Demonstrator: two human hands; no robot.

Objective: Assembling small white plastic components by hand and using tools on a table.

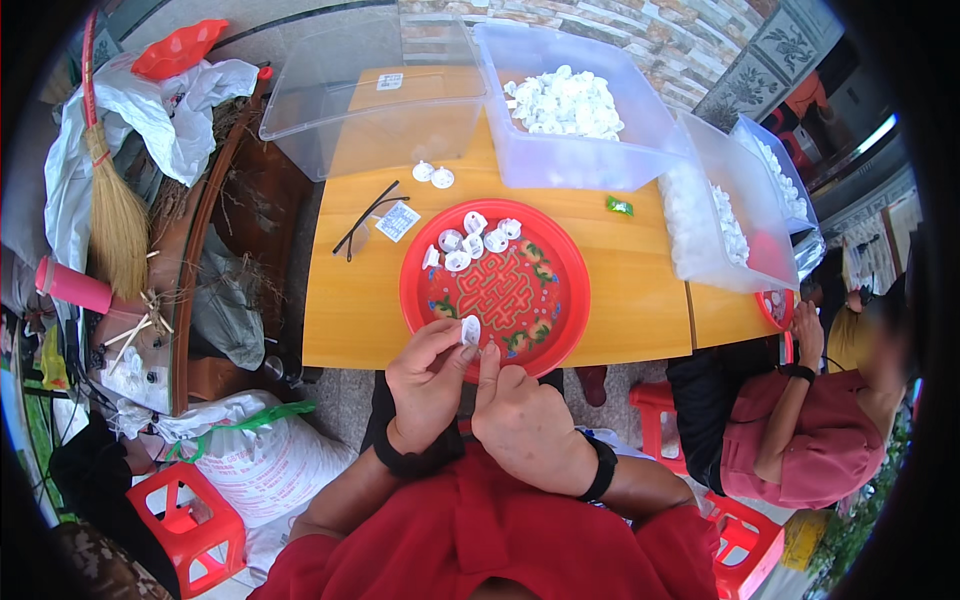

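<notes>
My left hand (425,385) pinches a small white plastic piece (470,330) at the near rim of a round red tray (565,290). My right hand (525,420) is close beside it, its forefinger raised against the same piece. Several more white pieces (470,240) lie at the tray's far side. Two white pieces (433,176) rest on the wooden table (350,310) beyond the tray. Both wrists wear black bands.
A clear bin (590,160) holding white pieces stands behind the tray, an empty clear bin (340,130) to its left, two more filled bins (720,240) at right. Another person in red (800,440) sits at right. Red stools, a broom (115,210) and sacks are left.
</notes>
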